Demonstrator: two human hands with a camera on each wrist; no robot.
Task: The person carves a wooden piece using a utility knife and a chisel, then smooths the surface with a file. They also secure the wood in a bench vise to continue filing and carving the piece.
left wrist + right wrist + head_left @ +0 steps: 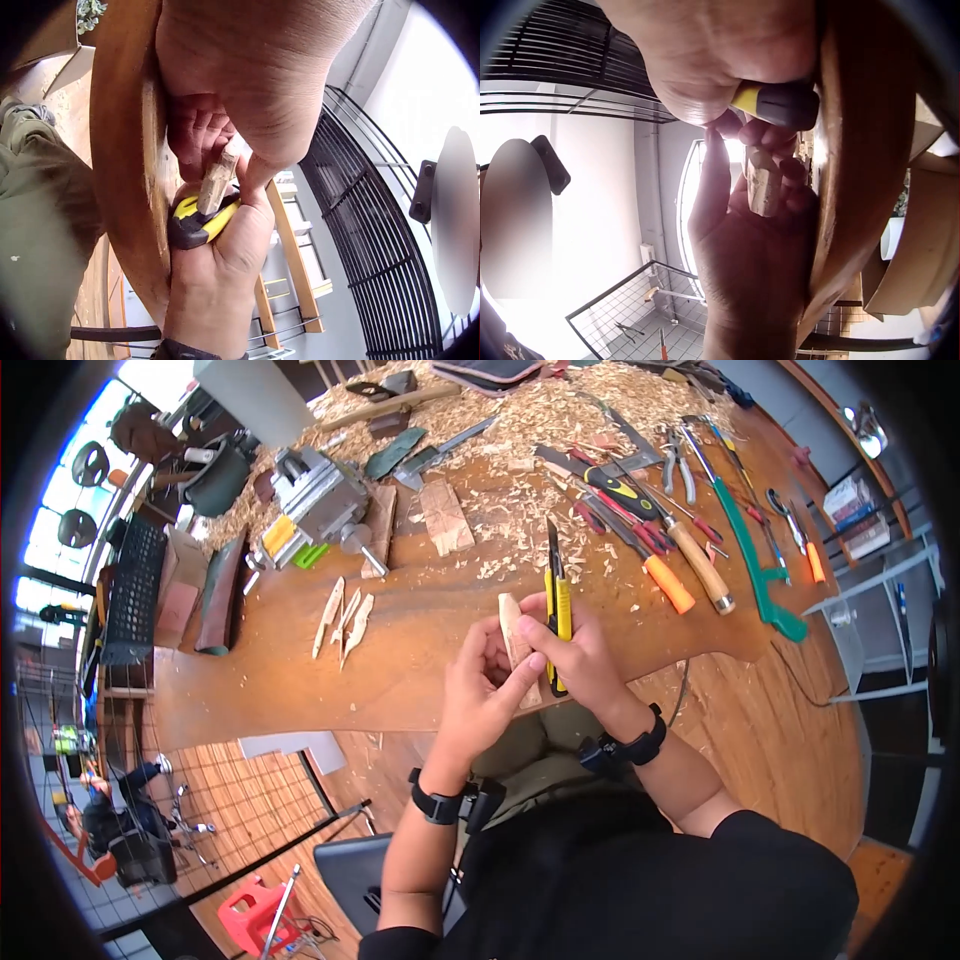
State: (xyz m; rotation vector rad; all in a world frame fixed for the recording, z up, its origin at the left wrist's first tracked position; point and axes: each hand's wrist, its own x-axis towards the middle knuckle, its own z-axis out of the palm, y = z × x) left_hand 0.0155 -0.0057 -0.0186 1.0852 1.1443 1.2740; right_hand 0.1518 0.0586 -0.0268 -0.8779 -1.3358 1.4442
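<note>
A pale carved wood piece (513, 632) is gripped by the left hand (478, 685), its fingers curled behind it; its squared end (217, 182) shows in the left wrist view. In the right hand (588, 665) is a yellow and black utility knife (563, 610), blade pointing away from the body, beside the wood. The right thumb and left thumb lie close together over the wood. In the right wrist view the knife's dark handle end (789, 105) sticks out from the right palm, above the wood piece (763, 182) in the left hand (750, 259).
Several small carved pieces (357, 628) lie on the wooden table (400, 685) to the left. A metal vise (318, 495) stands behind them. Wood shavings (560, 420) cover the far side. Pliers (679, 468), a green-handled saw (745, 560) and orange-handled tools (668, 582) lie on the right.
</note>
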